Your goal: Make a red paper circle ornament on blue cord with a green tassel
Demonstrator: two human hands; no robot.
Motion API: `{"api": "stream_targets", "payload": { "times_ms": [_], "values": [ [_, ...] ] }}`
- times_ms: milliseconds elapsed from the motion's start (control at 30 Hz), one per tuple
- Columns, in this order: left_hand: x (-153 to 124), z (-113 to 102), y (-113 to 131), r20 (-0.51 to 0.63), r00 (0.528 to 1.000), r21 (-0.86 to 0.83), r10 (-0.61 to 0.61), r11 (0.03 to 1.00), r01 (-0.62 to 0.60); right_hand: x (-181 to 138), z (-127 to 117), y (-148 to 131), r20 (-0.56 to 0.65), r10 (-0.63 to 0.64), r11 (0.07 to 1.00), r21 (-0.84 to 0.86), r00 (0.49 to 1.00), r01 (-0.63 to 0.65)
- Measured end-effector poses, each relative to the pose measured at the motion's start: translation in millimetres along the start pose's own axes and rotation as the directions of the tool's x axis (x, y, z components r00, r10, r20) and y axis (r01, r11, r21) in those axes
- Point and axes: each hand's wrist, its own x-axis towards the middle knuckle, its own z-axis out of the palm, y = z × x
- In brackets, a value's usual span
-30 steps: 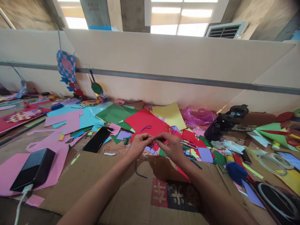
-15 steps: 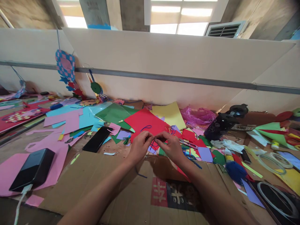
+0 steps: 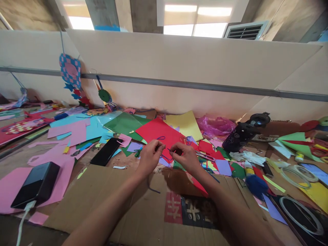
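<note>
Thin blue cord [image 3: 166,158] runs between my two hands, just above the red paper sheet [image 3: 161,131]. My left hand [image 3: 151,155] pinches the cord between thumb and fingertips; a loop of it shows above the hand and a loose end hangs below over the cardboard. My right hand [image 3: 185,155] is also closed in a pinch, with a short cord end at its fingertips. Under the hands lie purple and green paper scraps. Close to my right hand is a pair of scissors or a cutter [image 3: 205,156], partly covered.
Flattened cardboard [image 3: 102,205] lies in front of me. A black phone [image 3: 106,152] and a power bank [image 3: 36,184] with a white cable are on the left. To the right stand a black bottle [image 3: 242,133] and tape rolls [image 3: 296,176]. Paper pieces surround everything.
My hands, whose fingertips met before, have drawn a little apart. The blue cord now shows in the gap between them.
</note>
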Motion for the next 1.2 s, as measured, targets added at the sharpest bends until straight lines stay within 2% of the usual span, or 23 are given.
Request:
{"api": "stream_targets", "payload": {
  "times_ms": [200, 367, 467, 533, 633, 800, 933, 1200],
  "values": [
    [5.9, -0.7, -3.6, -0.031, 0.988, -0.293, -0.154, 0.946, 0.138, 2.4, -0.4, 3.3, 0.022, 0.102, 0.983, 0.154, 0.994, -0.105],
    [8.2, 1.6, -4.5, 0.051, 0.959, -0.53, -0.278, 0.806, 0.262, 4.7, 0.9, 7.7, 0.098, 0.175, 0.916, 0.348, 0.98, -0.199],
    [7.9, 1.4, -2.1, 0.119, 0.943, -0.64, -0.311, 0.702, 0.312, 5.2, 2.4, 10.4, 0.117, 0.195, 0.892, 0.392, 0.974, -0.226],
    [8.4, 0.3, -1.1, 0.118, 0.942, -0.678, -0.314, 0.668, 0.308, 5.1, 3.3, 11.6, 0.125, 0.203, 0.895, 0.38, 0.971, -0.236],
    [11.5, -2.1, -3.5, 0.041, 0.94, -0.715, -0.339, 0.647, 0.265, 4.9, 4.1, 13.4, 0.158, 0.218, 0.894, 0.364, 0.963, -0.262],
    [19.2, -6.3, -16.0, -0.077, 0.904, -0.763, -0.42, 0.609, 0.217, 6.1, 4.0, 17.0, 0.197, 0.237, 0.856, 0.421, 0.951, -0.3],
    [24.0, -11.5, -25.2, -0.148, 0.887, -0.789, -0.437, 0.594, 0.161, 6.7, 4.4, 19.2, 0.201, 0.246, 0.868, 0.391, 0.948, -0.308],
    [36.5, -36.6, -31.7, -0.228, 0.839, -0.821, -0.493, 0.561, 0.107, 8.1, 0.0, 18.6, 0.207, 0.261, 0.852, 0.41, 0.943, -0.326]
  ]
}}
